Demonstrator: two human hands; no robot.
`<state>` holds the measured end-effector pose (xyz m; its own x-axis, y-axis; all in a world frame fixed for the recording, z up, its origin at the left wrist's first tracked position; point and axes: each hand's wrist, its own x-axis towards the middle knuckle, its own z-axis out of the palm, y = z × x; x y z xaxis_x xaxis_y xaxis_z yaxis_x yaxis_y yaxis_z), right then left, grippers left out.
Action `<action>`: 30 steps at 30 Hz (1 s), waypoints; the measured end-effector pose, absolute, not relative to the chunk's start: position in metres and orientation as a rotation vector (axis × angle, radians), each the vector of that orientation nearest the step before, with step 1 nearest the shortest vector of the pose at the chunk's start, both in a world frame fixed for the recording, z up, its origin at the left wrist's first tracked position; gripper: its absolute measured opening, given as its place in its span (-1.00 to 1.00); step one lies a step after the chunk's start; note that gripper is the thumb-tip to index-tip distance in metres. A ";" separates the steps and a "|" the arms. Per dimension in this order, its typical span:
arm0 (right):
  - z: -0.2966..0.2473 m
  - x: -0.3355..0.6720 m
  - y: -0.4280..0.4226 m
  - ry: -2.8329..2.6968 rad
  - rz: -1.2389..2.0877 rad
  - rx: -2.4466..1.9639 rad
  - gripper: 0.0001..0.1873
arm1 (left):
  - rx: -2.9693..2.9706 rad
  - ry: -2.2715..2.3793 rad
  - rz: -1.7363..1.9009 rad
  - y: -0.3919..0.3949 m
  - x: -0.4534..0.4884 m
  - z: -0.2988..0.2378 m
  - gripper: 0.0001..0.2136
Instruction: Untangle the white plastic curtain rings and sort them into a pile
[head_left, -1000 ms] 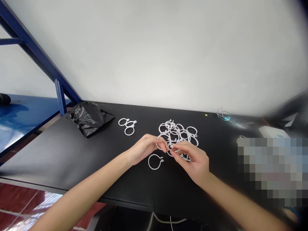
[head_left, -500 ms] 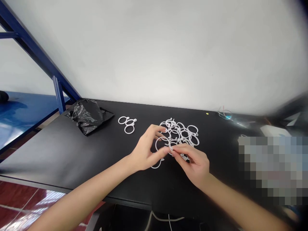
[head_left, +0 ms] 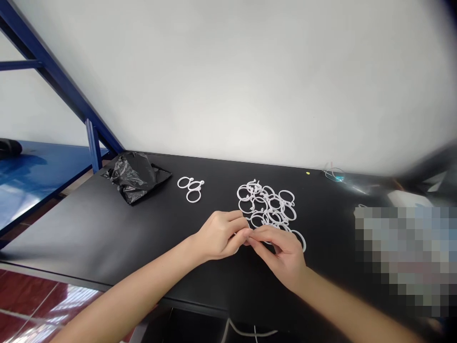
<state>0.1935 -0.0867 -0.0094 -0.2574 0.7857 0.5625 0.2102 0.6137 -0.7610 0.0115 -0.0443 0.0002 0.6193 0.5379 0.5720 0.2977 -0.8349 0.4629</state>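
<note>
My left hand (head_left: 223,236) and my right hand (head_left: 280,247) meet fingertip to fingertip over the front of a heap of white plastic rings (head_left: 260,205), which look like curtain rings with small clasps. Both hands are closed in a pinch on one white ring, mostly hidden behind the fingers. Just past my right knuckles, a further ring (head_left: 303,242) shows its curved edge. Off to the left, apart from the heap, lie several rings in a small cluster (head_left: 193,196).
A crumpled black plastic bag (head_left: 137,176) lies at the back left of the black table (head_left: 143,238). Clear packaging (head_left: 360,186) and a pixelated patch are at the right. A blue metal frame (head_left: 71,90) slants at the left; a pale wall (head_left: 228,81) rises behind.
My left fingers have closed from a wide spread around the ring to a pinch against my right fingertips. Both hands sit slightly lower, and more of the heap shows. The view has shifted slightly.
</note>
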 end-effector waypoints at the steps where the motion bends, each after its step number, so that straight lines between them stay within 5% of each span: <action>1: -0.011 0.194 -0.086 -1.785 0.655 -0.844 -0.80 | 2.541 0.719 0.992 -0.041 0.008 0.003 -0.57; 5: -0.016 0.193 -0.085 -2.017 0.457 -0.851 -0.61 | 2.560 1.139 0.928 -0.012 -0.019 0.008 -0.65; 13: -0.023 0.191 -0.086 -2.401 0.408 -0.787 -0.85 | 2.415 1.593 1.039 0.046 -0.074 -0.021 -0.72; 23: -0.021 0.196 -0.083 -2.258 0.411 -0.666 -0.82 | 2.458 1.770 0.953 0.043 -0.076 -0.020 -0.75; 30: -0.015 0.197 -0.080 -2.043 0.376 -0.572 -0.79 | 2.604 0.988 1.114 -0.013 -0.020 0.002 -0.62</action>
<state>0.1966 -0.0799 -0.0150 -0.4422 0.5365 0.7188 0.2451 0.8432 -0.4785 -0.0196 -0.0131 0.0022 0.5097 0.6215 0.5949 0.5167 -0.7740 0.3659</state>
